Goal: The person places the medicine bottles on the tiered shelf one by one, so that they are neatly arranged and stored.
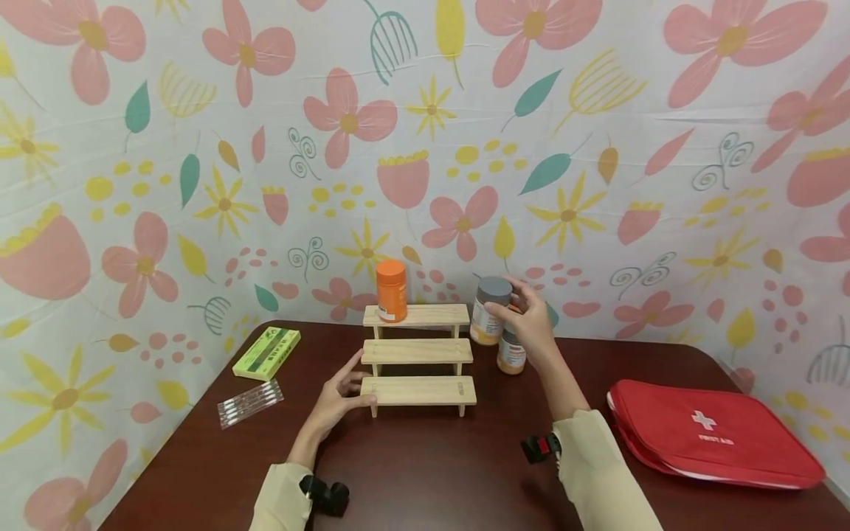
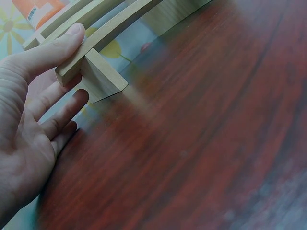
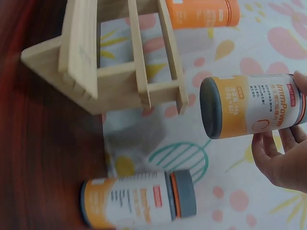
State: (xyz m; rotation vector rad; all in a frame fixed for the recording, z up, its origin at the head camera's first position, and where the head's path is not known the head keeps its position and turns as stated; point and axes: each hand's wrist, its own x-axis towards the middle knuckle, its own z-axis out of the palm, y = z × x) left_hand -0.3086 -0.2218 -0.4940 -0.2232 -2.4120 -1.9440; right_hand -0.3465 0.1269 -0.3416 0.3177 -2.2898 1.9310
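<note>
A three-tier wooden stand (image 1: 418, 352) stands on the dark table, with an orange bottle (image 1: 392, 293) upright on its top step. My left hand (image 1: 335, 402) grips the stand's left end; in the left wrist view its thumb (image 2: 72, 38) lies on a step and the other fingers are below. Right of the stand, my right hand (image 1: 534, 324) holds a grey-lidded supplement bottle (image 3: 259, 105) in the air, fingers around its lid end. A second, similar bottle (image 3: 139, 199) stands on the table beneath it, partly hidden by that hand in the head view.
A red first aid bag (image 1: 717, 435) lies at the right of the table. On the left are a yellow-green box (image 1: 267, 354) and a clear pack of swabs (image 1: 250, 404). A flower-printed cloth (image 1: 425, 147) hangs right behind the table.
</note>
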